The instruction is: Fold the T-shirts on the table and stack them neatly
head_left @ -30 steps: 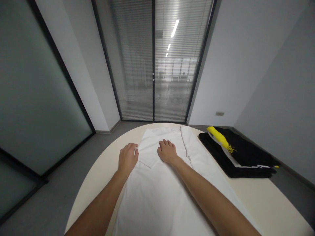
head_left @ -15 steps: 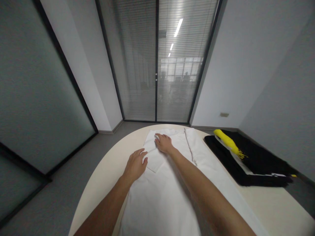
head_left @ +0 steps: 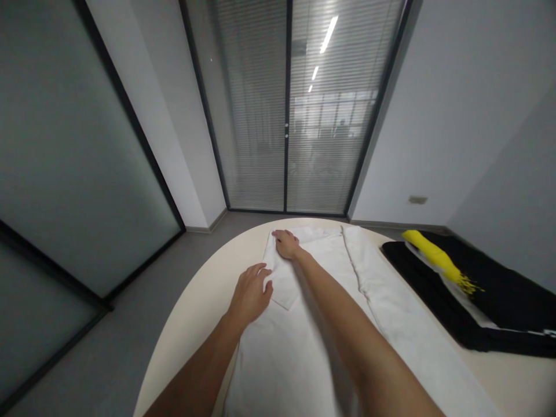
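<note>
A white cloth garment [head_left: 282, 359] lies lengthwise on the round table, with a folded-over flap [head_left: 284, 284] near its far left. My left hand [head_left: 252, 292] rests at the left edge of the garment beside that flap, thumb and fingers apart. Farther away, my right hand [head_left: 286, 244] is on the garment's far left corner. Its fingers are curled in and appear to grip the cloth, though the fingertips are partly hidden. My right forearm crosses over the middle of the garment. A long seam [head_left: 358, 269] runs down the cloth on the right.
To the right on the cream table [head_left: 186, 324] lies a stack of folded black cloth [head_left: 512, 284], with a rolled yellow item with a frayed end [head_left: 434, 255] on it. Beyond the table's rounded edge stand a glass partition with blinds [head_left: 256, 133] and grey walls.
The fingers of my right hand have curled in at the far corner of the cloth. My left hand stays by the edge. The whole view has turned slightly left.
</note>
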### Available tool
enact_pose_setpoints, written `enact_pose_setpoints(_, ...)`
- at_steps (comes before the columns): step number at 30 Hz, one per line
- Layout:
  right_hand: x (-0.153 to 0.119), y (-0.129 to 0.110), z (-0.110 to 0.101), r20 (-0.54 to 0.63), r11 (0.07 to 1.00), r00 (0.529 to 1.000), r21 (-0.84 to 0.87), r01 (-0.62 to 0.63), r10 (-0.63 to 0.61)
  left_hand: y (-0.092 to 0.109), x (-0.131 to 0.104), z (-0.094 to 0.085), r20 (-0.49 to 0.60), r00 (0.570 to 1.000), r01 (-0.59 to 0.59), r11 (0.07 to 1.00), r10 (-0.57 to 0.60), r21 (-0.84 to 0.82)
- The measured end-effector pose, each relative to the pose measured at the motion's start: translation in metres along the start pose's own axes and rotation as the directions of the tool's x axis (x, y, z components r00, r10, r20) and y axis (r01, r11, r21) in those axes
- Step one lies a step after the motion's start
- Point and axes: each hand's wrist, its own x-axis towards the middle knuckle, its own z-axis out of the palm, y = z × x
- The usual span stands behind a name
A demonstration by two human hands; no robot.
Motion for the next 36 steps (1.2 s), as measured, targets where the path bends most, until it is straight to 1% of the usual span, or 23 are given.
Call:
enact_pose_setpoints(4, -0.004, 0.001, 0.005, 0.025, 0.998, 1.0, -0.054, 0.016, -0.015, 0.0, 0.0, -0.001, 0.004, 1.0, -0.001, 1.0, 0.001, 0.006)
enact_pose_setpoints(8, -0.012, -0.004, 0.002, -0.057, 0.991, 0.996, -0.119, 0.054, -0.061, 0.001, 0.0, -0.002, 0.009, 1.0, 0.011, 0.999, -0.011, 0.033)
enact_pose_setpoints(10, -0.014, -0.008, 0.001, -0.078, 0.987, 0.993, -0.142, 0.074, -0.085, 0.002, 0.0, -0.002, 0.0, 1.0, 0.026, 0.998, -0.026, 0.057)
enact_pose_setpoints(15, -0.006, -0.017, 0.003, 0.014, 0.987, 0.995, -0.132, 0.096, -0.095, 0.004, 0.0, -0.003, -0.024, 0.996, 0.084, 0.989, -0.081, 0.119)
enact_pose_setpoints(18, 0.0, -0.018, 0.005, 0.037, 0.987, 0.995, -0.122, 0.102, -0.098, 0.004, 0.0, -0.004, -0.032, 0.992, 0.128, 0.981, -0.124, 0.143)
enact_pose_setpoints(21, 0.001, -0.018, 0.007, 0.05, 0.989, 0.994, -0.113, 0.098, -0.093, 0.004, 0.0, -0.007, -0.031, 0.991, 0.135, 0.977, -0.132, 0.165)
enact_pose_setpoints(23, -0.004, -0.019, 0.008, 0.02, 0.991, 0.997, -0.108, 0.078, -0.077, 0.005, 0.0, -0.01, -0.034, 0.988, 0.152, 0.969, -0.148, 0.196)
enact_pose_setpoints(24, -0.007, -0.019, 0.008, -0.018, 0.992, 0.998, -0.109, 0.065, -0.067, 0.005, 0.001, -0.011, -0.037, 0.986, 0.169, 0.962, -0.165, 0.215)
enact_pose_setpoints(27, -0.02, -0.023, 0.003, -0.195, 0.99, 0.978, -0.131, 0.054, -0.079, 0.006, 0.001, -0.016, -0.028, 0.976, 0.217, 0.935, -0.218, 0.28)
enact_pose_setpoints(28, -0.024, -0.025, 0.001, -0.234, 0.989, 0.969, -0.142, 0.053, -0.085, 0.006, 0.001, -0.018, -0.02, 0.972, 0.227, 0.926, -0.232, 0.301)
enact_pose_setpoints(30, -0.033, -0.026, -0.005, -0.245, 0.988, 0.968, -0.154, 0.014, -0.052, 0.007, 0.001, -0.019, -0.004, 0.968, 0.238, 0.91, -0.252, 0.338)
enact_pose_setpoints(33, -0.043, -0.02, -0.014, -0.193, 0.978, 0.977, -0.166, -0.127, 0.094, 0.009, 0.001, -0.02, 0.007, 0.965, 0.239, 0.895, -0.261, 0.376)
enact_pose_setpoints(36, -0.05, -0.005, -0.023, -0.228, 0.955, 0.954, -0.177, -0.237, 0.195, 0.011, 0.001, -0.021, 0.005, 0.966, 0.237, 0.887, -0.26, 0.396)
